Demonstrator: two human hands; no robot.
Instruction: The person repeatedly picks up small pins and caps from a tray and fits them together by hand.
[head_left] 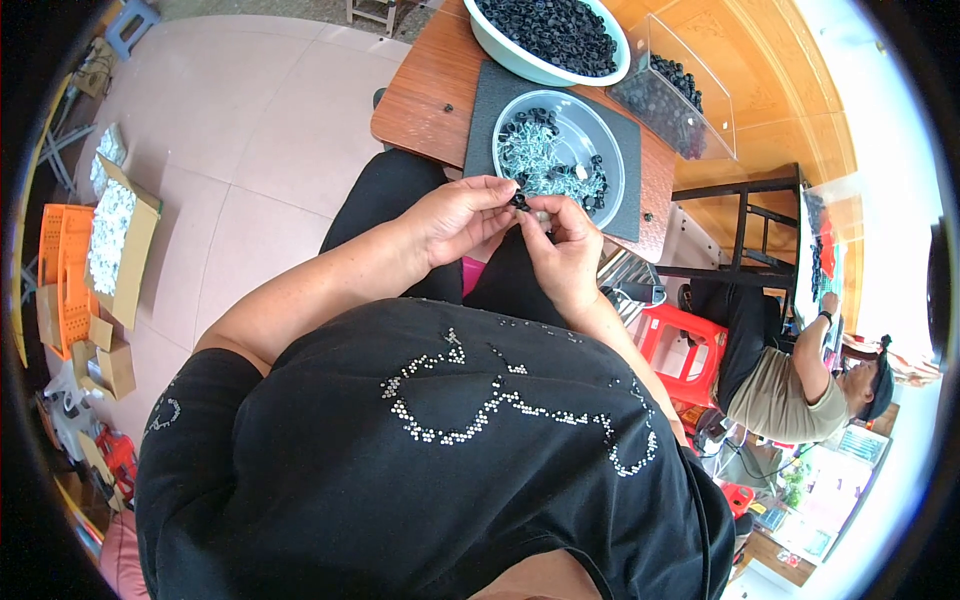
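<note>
My left hand (462,218) and my right hand (566,252) meet in front of my body, just at the near edge of a clear round basin (621,165). Between the fingertips of my left hand is a small black plastic part (519,201). My right thumb and fingers are pinched together right beside it; whatever they hold is too small to make out. Inside the basin lies a heap of thin silvery-green screws (530,150), with several black plastic parts (540,117) like the one in my fingers around them.
Under the basin is a dark mat (481,125) on a brown wooden table (420,95). Behind stand a pale green tub (497,48) and a clear box (722,125), both holding black parts. A co-worker (790,395) sits at the right near a red stool (690,350). Cartons (140,255) are at left.
</note>
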